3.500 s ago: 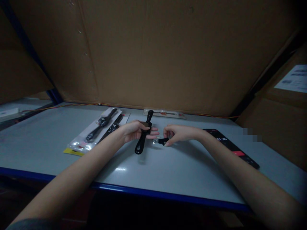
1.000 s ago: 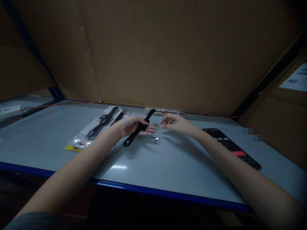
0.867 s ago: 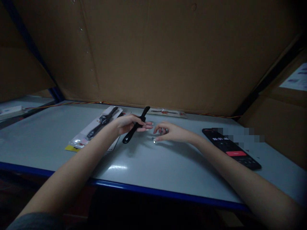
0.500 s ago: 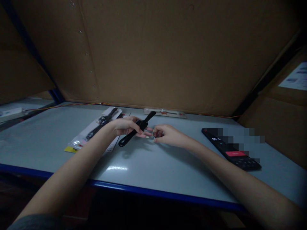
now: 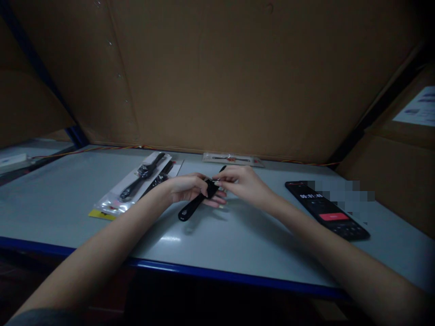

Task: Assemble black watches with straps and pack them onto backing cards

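Observation:
My left hand (image 5: 190, 189) is closed around the middle of a black watch with its strap (image 5: 190, 210), held just above the grey table (image 5: 238, 235). One strap end hangs down toward the table, the other pokes out behind my right hand. My right hand (image 5: 244, 182) is pinched at the watch's body, fingertips meeting a small pale part I cannot make out. The two hands touch over the table's middle.
Clear plastic packets with black watches (image 5: 137, 183) lie to the left. Another flat packet (image 5: 233, 159) rests by the cardboard back wall (image 5: 217, 77). A dark phone (image 5: 326, 213) with a lit timer lies to the right. The table's blue front edge (image 5: 217, 274) runs below my arms.
My right hand picked a small shiny piece off the table and rose to the watch in my left hand. The watch tilted and shifted slightly right.

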Demonstrator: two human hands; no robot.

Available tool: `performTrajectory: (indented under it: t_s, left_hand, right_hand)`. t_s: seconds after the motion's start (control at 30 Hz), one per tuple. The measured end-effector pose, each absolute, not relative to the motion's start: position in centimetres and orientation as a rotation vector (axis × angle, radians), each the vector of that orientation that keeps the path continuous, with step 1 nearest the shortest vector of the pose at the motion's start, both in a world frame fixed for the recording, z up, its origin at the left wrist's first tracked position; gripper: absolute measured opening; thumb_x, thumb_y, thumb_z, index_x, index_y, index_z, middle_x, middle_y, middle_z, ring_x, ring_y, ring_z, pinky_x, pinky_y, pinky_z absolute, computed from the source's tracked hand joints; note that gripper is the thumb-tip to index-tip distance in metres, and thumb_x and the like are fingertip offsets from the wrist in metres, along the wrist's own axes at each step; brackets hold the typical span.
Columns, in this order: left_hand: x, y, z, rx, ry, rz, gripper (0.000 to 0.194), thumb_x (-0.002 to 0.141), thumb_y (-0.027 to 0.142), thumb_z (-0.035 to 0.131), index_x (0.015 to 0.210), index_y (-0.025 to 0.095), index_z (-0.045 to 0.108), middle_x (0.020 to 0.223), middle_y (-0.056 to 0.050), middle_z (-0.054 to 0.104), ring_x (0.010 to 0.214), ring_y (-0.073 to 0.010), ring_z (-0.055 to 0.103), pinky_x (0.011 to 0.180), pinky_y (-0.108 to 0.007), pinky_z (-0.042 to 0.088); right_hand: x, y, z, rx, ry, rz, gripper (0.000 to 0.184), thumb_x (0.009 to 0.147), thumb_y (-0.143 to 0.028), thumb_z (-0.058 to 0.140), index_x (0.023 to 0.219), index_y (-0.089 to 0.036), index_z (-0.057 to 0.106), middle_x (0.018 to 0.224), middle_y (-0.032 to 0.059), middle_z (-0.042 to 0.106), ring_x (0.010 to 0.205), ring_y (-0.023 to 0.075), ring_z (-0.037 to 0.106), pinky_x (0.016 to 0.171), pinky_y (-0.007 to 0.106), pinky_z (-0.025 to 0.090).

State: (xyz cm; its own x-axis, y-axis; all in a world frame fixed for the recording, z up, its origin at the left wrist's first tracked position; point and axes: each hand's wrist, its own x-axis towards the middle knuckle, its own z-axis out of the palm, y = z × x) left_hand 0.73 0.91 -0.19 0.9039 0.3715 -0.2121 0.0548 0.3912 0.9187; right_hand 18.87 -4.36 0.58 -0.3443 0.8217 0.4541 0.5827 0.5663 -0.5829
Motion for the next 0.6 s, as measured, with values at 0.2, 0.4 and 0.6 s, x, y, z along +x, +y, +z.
performTrajectory:
  t_s: [0.2,0.4,0.6]
  left_hand:
    - [1.1,0.7,-0.5,1.165,0.432,0.230,0.046,0.055,-0.005,0.048,0.100,0.006,0.050,0.088,-0.011,0.068,0.089,-0.0243,0.065,0.084,-0.042,0.050]
    - [1.4,0.5,-0.9,1.148,0.435,0.240,0.048,0.054,-0.007,0.048,0.101,0.005,0.047,0.087,-0.013,0.067,0.087,-0.0259,0.066,0.083,-0.045,0.050]
    - [1.7,-0.1,-0.8,1.110,0.441,0.289,0.051,0.053,-0.007,0.045,0.102,0.008,0.047,0.081,-0.008,0.068,0.081,-0.0234,0.067,0.084,-0.045,0.049]
  right_hand:
    - [18.1,-5.6,0.7,-1.203,-2.142,0.359,0.034,0.072,-0.007,0.053,0.105,-0.017,0.054,0.069,0.0007,0.062,0.062,0.0125,0.057,0.055,0.023,0.038]
    - [17.9,-5.9,0.7,-1.261,-2.170,0.305,0.031,0.073,-0.011,0.051,0.103,-0.019,0.047,0.068,0.0004,0.061,0.059,0.0129,0.055,0.052,0.023,0.034]
    - [17.4,-6.5,0.7,-1.287,-2.359,-0.095,0.020,0.079,-0.012,0.044,0.098,-0.019,0.047,0.079,0.0062,0.061,0.069,0.0169,0.054,0.055,0.026,0.032]
